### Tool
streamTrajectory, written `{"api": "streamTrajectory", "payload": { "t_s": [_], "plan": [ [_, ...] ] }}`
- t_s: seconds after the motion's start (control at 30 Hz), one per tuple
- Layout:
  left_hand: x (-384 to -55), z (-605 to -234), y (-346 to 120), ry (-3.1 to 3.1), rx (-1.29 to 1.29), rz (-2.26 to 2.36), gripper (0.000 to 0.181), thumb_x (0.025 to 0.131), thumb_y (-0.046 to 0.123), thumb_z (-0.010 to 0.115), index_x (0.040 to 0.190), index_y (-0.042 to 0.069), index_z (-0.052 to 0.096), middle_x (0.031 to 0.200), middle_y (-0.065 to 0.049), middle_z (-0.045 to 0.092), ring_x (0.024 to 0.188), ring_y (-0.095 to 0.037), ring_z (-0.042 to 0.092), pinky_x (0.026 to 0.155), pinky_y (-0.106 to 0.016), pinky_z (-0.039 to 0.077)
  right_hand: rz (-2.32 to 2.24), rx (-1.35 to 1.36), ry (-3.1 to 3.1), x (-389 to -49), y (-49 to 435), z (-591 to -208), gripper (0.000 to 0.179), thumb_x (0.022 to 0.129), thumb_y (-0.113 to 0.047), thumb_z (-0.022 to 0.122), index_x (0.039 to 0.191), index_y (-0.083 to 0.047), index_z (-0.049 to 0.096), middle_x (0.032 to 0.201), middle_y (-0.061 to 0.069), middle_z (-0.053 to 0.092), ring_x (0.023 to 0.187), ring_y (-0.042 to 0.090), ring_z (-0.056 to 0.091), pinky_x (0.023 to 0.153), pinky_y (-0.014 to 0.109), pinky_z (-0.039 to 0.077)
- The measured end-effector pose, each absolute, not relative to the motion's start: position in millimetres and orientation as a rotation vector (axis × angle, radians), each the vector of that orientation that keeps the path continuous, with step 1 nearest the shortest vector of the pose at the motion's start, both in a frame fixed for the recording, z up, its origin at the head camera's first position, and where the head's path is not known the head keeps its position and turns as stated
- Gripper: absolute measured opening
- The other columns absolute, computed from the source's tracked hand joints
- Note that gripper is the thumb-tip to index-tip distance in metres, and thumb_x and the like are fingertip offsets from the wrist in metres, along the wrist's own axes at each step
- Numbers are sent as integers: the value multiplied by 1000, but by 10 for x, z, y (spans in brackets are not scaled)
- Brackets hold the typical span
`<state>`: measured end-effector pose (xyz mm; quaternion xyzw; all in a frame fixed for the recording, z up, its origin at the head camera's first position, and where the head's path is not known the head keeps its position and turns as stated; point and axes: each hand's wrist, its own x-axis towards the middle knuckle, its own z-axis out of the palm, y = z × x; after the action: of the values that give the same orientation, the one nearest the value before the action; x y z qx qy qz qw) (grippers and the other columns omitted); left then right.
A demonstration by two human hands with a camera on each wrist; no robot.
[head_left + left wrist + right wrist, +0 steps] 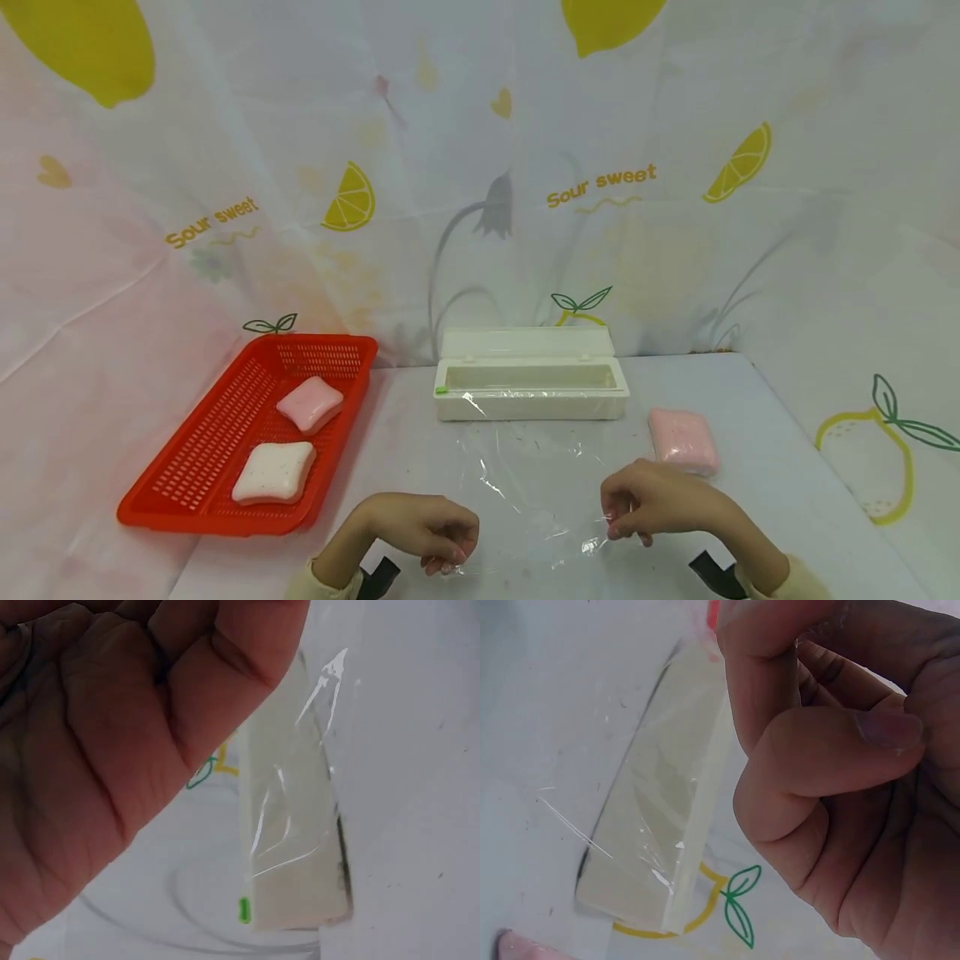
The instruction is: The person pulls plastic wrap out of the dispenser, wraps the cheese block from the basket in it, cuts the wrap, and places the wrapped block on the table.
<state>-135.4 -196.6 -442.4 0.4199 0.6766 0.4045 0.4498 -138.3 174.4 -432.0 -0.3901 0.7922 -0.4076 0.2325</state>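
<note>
A sheet of clear plastic wrap [525,500] stretches from the white dispenser box [532,406] toward the front of the table. My left hand [423,529] pinches its near left corner, fingers curled. At the near right corner, my right hand [660,500] pinches the film between thumb and fingers. The box stands with its lid raised, and the film runs over its front edge. Just beyond my right hand lies a pink pillow-shaped soap bar [682,440] with a shiny, wrapped-looking surface. In the left wrist view the left fingertips are out of frame.
A red plastic basket [217,521] stands at the left, holding a pink soap bar [311,405] and a white soap bar [274,472]. Behind the white table [780,517] hangs a lemon-patterned cloth [450,125].
</note>
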Motion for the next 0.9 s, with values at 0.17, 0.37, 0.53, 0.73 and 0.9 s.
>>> {"api": "streamTrajectory", "payload": {
  "t_s": [0.17,0.37,0.53,0.73,0.9],
  "plan": [
    [-1381,-4602,-1913,1623,997,977,8,97,-6,53,89,-4,50,69,0,52,55,-1,49,50,-19,41,-1144,-1045,2126,-1402,1727,-4517,16,82,-1,73,79,-11,61,69,-7,66,48,-3,53,43,20,46],
    [-1421,-4758,-1916,1634,918,971,8,96,-6,54,89,-2,51,68,6,54,54,-2,49,49,-18,40,-1139,-1000,2124,-1398,1702,-4715,18,79,4,72,77,-10,61,66,-8,64,45,-3,52,42,20,45],
    [-1430,-4861,-1928,1689,884,951,12,95,-6,55,88,3,53,66,8,56,51,-1,50,47,-15,40,-1123,-915,2118,-1377,1659,-4857,19,78,1,75,76,-12,62,64,-8,63,45,-1,52,42,17,43],
    [-1396,-4951,-1938,1747,845,935,16,93,-8,56,85,5,53,64,6,57,48,-2,49,45,-15,39,-1127,-951,2122,-1343,1636,-5051,19,77,1,76,75,-12,62,61,-13,61,45,-5,51,41,18,43],
    [-1362,-5008,-1938,1781,821,932,15,91,-10,58,84,2,54,62,2,57,46,-3,47,43,-15,36,-1117,-973,2142,-1324,1634,-5164,19,77,-1,77,75,-12,62,60,-17,60,45,-7,50,41,17,42]
  ]
}}
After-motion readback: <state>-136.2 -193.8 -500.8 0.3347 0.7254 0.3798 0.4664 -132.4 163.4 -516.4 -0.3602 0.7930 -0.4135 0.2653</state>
